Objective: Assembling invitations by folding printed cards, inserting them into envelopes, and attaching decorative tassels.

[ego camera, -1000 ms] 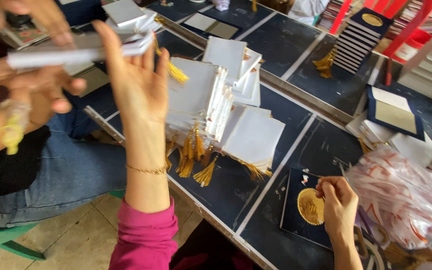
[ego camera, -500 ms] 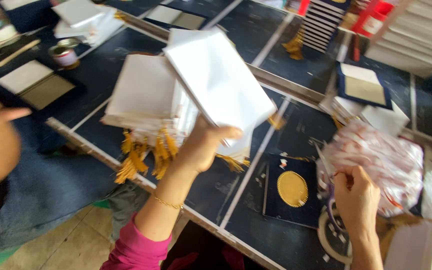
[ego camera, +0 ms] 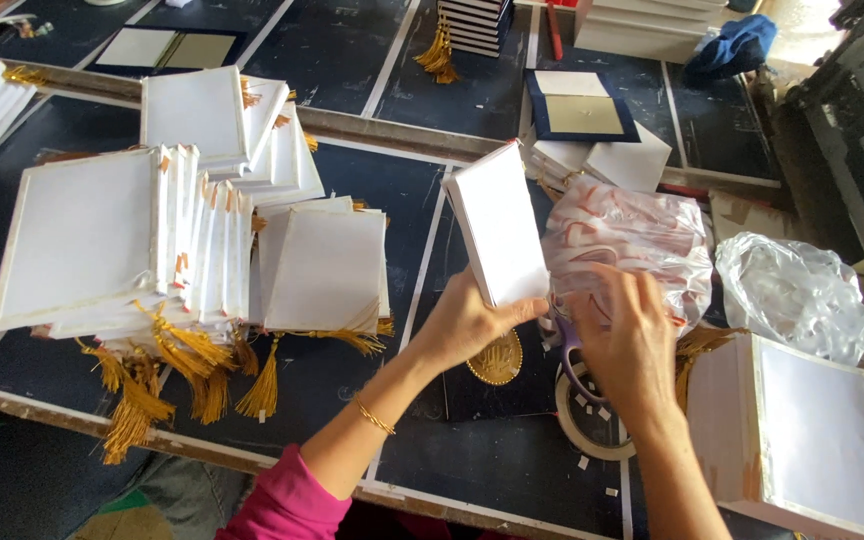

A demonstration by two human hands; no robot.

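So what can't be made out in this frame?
Head view only:
- Scissors: only purple handles show; the right hand covers the blades.
- Dark cover with gold emblem: mostly hidden under the left hand and the white card stack it holds.
- Tape roll: partly behind the right wrist.
- White stack at lower right: cut off by the frame edge.
- Plastic bag contents: unclear.
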